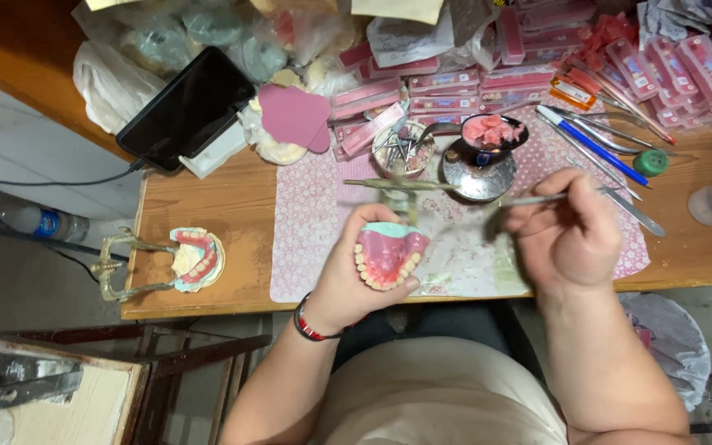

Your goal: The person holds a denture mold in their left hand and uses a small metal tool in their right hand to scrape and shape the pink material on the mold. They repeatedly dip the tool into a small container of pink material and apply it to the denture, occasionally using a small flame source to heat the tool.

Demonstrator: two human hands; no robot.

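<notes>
**Wax denture in one hand, steel tool in the other**

Nearest the camera, the left hand (354, 276), a red-and-black band at its wrist, is clasped around a denture model (389, 254): a glossy pink wax plate with a horseshoe row of small cream teeth, seated on a pale green plaster base, held just above the near table edge; the right hand (572, 231) is clenched around a thin steel instrument (537, 199), its slender shaft pointing left towards a round metal dish (478, 173); both hands hover over a pink-patterned mat (306, 222) on the wooden table (199, 202).

To the left, near the table's front corner, a second set of teeth (198, 259) sits in a brass-coloured wire articulator (117, 265), well apart from the hands.

Further back, a small dark bowl (494, 132) holds soft pink wax lumps, touching the dish's far rim; beside it a round container (403, 150) bristles with fine metal tips; a blue-handled tool (591, 142) lies among long steel instruments to the right.

Farthest off, flat pink boxes (455, 82) are stacked in rows; a black tablet (187, 107) leans at the left, beside crumpled plastic bags (117, 78).
</notes>
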